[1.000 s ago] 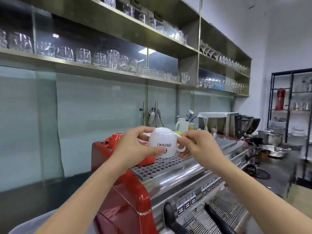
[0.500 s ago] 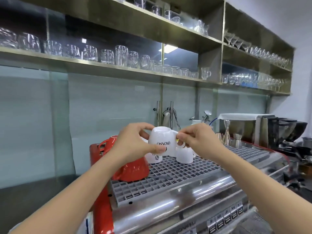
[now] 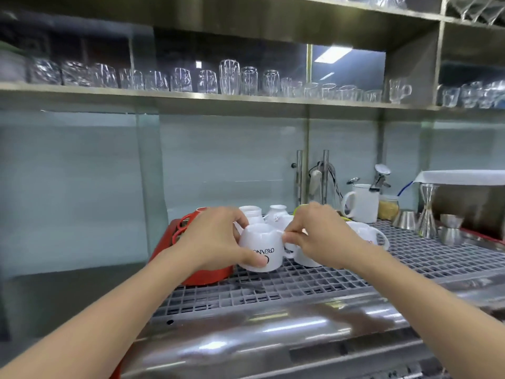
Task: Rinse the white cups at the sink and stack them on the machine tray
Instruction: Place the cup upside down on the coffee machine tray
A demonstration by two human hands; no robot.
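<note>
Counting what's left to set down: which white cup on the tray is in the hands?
The upside-down white cup with black lettering at the grid tray's front; left hand grips its body, right hand pinches its handle.

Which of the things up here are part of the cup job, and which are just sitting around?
Job: upside-down white cup held by left hand and right hand; other white cups; grid tray.

Lying about: red cups, white mug, steel jiggers, shelf glasses.
</note>
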